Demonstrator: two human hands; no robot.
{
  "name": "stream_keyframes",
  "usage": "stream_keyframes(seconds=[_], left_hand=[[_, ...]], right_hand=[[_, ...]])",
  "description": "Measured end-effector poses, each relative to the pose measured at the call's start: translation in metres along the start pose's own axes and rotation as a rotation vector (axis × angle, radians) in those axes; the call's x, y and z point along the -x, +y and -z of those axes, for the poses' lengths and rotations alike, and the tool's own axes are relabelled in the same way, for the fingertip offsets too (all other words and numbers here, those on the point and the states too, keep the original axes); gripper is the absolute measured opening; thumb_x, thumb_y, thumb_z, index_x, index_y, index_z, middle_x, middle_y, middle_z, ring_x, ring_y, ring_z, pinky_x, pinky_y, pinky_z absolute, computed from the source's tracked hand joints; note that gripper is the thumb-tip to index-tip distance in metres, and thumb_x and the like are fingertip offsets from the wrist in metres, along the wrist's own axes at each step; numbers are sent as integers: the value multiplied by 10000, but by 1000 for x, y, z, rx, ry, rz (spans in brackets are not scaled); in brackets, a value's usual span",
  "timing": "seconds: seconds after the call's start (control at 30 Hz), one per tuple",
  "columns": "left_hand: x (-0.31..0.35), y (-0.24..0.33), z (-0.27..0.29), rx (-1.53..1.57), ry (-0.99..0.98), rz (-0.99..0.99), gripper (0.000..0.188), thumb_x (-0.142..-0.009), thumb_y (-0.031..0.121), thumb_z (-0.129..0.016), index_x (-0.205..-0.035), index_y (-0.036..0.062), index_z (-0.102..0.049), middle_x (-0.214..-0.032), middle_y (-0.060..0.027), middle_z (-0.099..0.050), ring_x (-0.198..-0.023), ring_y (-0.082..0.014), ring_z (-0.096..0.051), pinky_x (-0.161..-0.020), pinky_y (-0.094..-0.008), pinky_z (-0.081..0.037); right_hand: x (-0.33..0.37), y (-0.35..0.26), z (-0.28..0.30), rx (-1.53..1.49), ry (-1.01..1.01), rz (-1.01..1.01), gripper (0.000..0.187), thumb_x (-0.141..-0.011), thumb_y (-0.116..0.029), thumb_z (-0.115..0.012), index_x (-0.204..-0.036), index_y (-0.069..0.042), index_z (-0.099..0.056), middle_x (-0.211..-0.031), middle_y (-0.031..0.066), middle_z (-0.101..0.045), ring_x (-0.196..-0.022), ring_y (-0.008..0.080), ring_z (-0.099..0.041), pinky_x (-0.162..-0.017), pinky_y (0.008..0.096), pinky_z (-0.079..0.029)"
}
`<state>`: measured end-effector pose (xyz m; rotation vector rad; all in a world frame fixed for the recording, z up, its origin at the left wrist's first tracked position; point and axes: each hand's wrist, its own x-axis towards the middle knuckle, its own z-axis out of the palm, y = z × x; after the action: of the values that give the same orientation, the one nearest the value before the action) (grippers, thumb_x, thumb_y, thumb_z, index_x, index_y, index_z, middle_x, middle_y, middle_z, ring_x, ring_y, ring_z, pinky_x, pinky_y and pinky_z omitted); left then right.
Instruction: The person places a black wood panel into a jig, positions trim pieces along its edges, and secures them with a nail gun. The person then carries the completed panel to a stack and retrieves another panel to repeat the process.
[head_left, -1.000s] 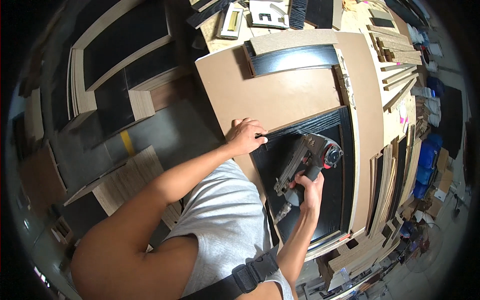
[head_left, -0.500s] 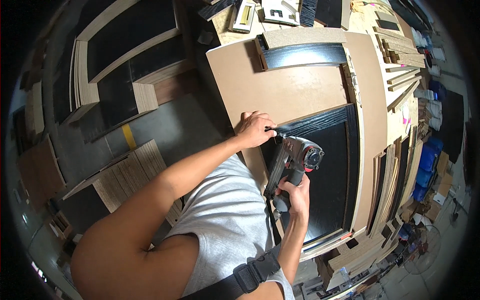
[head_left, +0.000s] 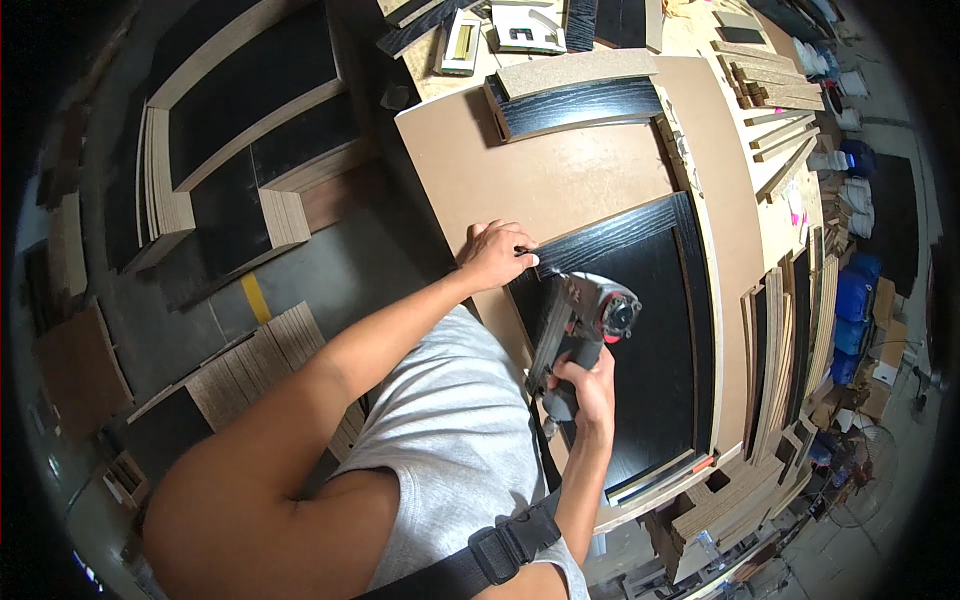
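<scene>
My right hand [head_left: 590,388] is wrapped round the grip of a grey and black nail gun [head_left: 588,305]. The gun's nose points up and left, close to the near left corner of a black wood-grain frame [head_left: 610,238]. A dark panel [head_left: 640,330] fills the inside of this frame, which lies on a brown board [head_left: 560,165]. At that same corner, my left hand [head_left: 495,257] has its fingers closed on the end of the black frame rail. The fingertips are partly hidden, and I cannot tell whether the nose touches the wood.
Short black and raw-edged strips [head_left: 580,100] lie at the board's far end. A nail box [head_left: 459,42] stands beyond. Wooden strips [head_left: 775,350] are stacked on the right. Black panels [head_left: 250,90] and stacked boards [head_left: 250,365] stand on the left floor.
The view has shifted slightly, so the bench sits a little further left. The gun's nose is now a bit farther from my left thumb. Both hands keep their hold.
</scene>
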<state>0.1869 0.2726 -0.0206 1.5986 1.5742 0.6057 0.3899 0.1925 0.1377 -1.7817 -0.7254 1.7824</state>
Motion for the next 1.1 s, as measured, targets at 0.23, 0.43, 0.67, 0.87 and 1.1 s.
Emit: stream_keyframes(seconds=[0.23, 0.43, 0.67, 0.87, 1.1], left_hand=[[-1, 5, -4, -15, 26, -3, 236, -787, 240, -786, -990, 124, -754, -954, -19, -703, -1027, -215, -627, -977, -402, -352], [-9, -22, -23, -70, 57, -69, 373, -800, 293, -787, -1108, 85, -760, -1112, -100, -731, -1045, -248, -686, -966, -353, -488], [-9, -20, -30, -107, 142, 150, 325, -862, 210, -759, -1117, 10, -735, -1053, -149, -748, -954, -238, -698, -908, -346, -507], [-18, -6, -28, -389, 203, 221, 379, -856, 247, -749, -1164, 29, -711, -1082, -178, -736, -1045, -328, -681, -1000, -422, -449], [15, 146, -159, -363, 276, -204, 485, -832, 302, -777, -1218, 47, -629, -1270, -173, -611, -1216, -359, -560, -1074, -448, -411]], right_hand=[[59, 55, 62, -15, 210, 41, 389, -662, 63, -614, -1050, 42, -610, -721, 76, -612, -559, 195, -613, -547, 319, -511], [129, 130, 128, -241, 496, 78, 524, -682, 73, -602, -1204, 44, -565, -725, 85, -623, -565, 197, -618, -552, 324, -526], [221, 229, 213, -337, 930, 69, 217, -715, 71, -613, -922, 32, -565, -705, 87, -613, -533, 183, -609, -518, 316, -518], [272, 300, 297, -112, 1233, -109, 231, -737, 15, -596, -964, 45, -563, -731, 106, -628, -512, 182, -624, -479, 322, -499], [274, 375, 390, 286, 1324, -377, 426, -753, -103, -623, -1175, -39, -621, -938, 267, -709, -956, 451, -681, -852, 493, -521]])
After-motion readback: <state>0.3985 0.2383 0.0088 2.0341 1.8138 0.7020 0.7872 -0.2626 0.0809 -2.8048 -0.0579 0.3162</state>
